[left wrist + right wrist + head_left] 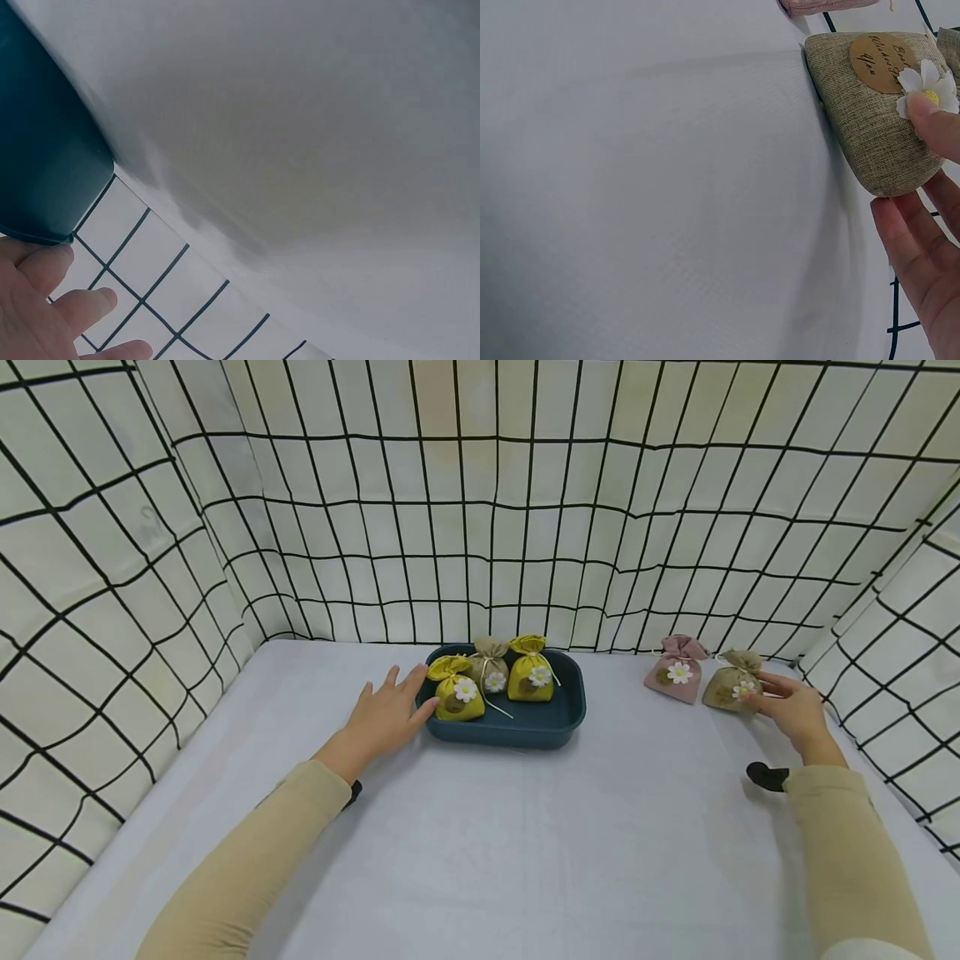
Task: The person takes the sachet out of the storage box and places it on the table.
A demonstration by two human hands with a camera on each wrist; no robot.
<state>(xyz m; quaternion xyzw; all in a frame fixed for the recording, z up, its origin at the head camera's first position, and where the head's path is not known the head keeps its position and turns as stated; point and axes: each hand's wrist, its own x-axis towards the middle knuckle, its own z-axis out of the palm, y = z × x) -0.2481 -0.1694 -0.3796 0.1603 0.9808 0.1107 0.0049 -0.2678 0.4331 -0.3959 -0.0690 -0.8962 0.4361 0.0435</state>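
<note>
In the head view a dark teal tray (pixel 517 735) holds three small drawstring sachets: a yellow one (pixel 450 689) at the left, a beige one (pixel 491 668) behind, and another yellow one (pixel 529 672). My left hand (pixel 386 714), fingers spread, touches the tray's left end; the left wrist view shows its fingertips by the tray rim (pixel 37 237). At the right, my right hand (pixel 797 706) pinches a beige burlap sachet (pixel 726 687), thumb on its white flower and fingers along its side and behind. The right wrist view shows a round label on this sachet (pixel 862 120).
A pink sachet (pixel 678 672) stands just left of the held beige one. White cloth covers the table (pixel 525 843). A black wire grid (pixel 525 510) backed by white sheeting encloses the back and both sides.
</note>
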